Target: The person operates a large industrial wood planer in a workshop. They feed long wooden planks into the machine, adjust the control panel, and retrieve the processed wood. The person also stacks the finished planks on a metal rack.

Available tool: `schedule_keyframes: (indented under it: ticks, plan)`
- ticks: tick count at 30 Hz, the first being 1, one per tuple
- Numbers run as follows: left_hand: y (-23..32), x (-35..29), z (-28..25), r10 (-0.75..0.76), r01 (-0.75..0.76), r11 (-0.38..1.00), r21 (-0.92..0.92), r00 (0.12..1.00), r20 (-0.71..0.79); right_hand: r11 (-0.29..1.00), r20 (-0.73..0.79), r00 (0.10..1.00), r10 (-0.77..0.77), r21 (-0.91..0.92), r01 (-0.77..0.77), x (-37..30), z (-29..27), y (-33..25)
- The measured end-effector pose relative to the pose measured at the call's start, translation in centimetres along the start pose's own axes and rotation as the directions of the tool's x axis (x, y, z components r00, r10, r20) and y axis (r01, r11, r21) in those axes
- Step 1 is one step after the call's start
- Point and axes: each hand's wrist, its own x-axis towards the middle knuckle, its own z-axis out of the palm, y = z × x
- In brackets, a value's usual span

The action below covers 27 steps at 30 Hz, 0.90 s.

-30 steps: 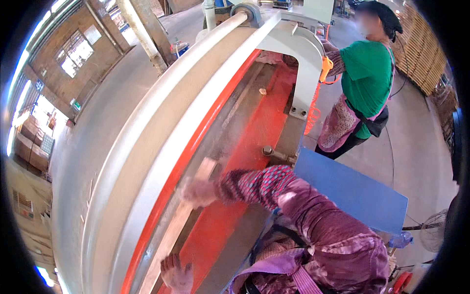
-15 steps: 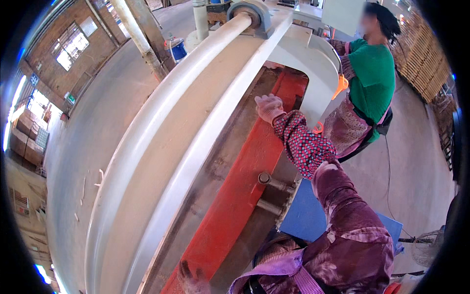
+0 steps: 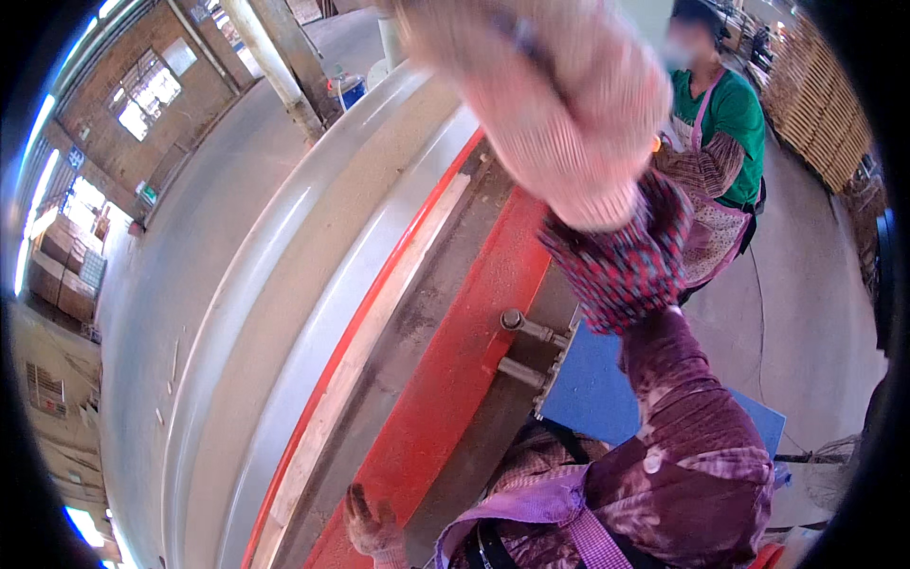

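My right hand [image 3: 569, 114], in a pinkish knitted glove with a patterned sleeve cuff, is raised close to the camera and blurred by motion. Its fingers are smeared, and whether it holds anything is unclear. Low in the view, my left hand [image 3: 374, 529] wears a similar glove. Its fingers are apart with nothing in them, over the lower part of a long red beam [image 3: 445, 370]; contact cannot be made out. A pale wooden strip [image 3: 360, 346] lies lengthwise left of that beam, beside a thin red edge [image 3: 325, 375].
A long machine with a white curved rail [image 3: 308, 341] and a dusty tan band runs along the left. Metal pins [image 3: 517, 322] stick out near a blue panel [image 3: 592, 403]. At the upper right stands a co-worker in green [image 3: 744, 123]. Stacked wood slats [image 3: 810, 104] rise behind.
My right hand has lifted from the red beam toward the camera. The wooden strip and thin red edge now show beside the white rail. My left hand has come further into view; the co-worker has turned.
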Motion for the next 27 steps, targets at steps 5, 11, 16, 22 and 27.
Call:
schedule_keyframes:
  ticks: [5,11,16,22,27]
  plan:
    - [5.0,6.0,0.8,0.219,-0.25,0.939,0.235,0.964,0.15,0.942,-0.17,0.98,-0.102,-0.334,0.04,8.3,8.9,5.5]
    - [6.5,10.9,1.8,0.255,-0.337,0.9,0.277,0.922,0.291,0.802,-0.048,0.996,0.081,-0.59,-0.094,6.1,21.2,5.6]
    - [2.8,11.1,0.8,0.251,-0.311,0.914,0.259,0.938,0.239,0.991,-0.122,0.984,0.132,-0.003,-0.134,-0.4,19.2,-5.7]
    - [3.0,12.0,1.1,0.25,-0.339,0.893,0.295,0.921,0.299,0.988,0.422,0.9,-0.107,0.148,0.048,-12.8,13.6,-13.1]
    - [3.5,12.3,2.8,0.332,-0.387,0.907,0.164,0.898,0.288,0.964,0.833,0.521,0.186,-0.051,-0.262,-21.6,14.4,-14.3]
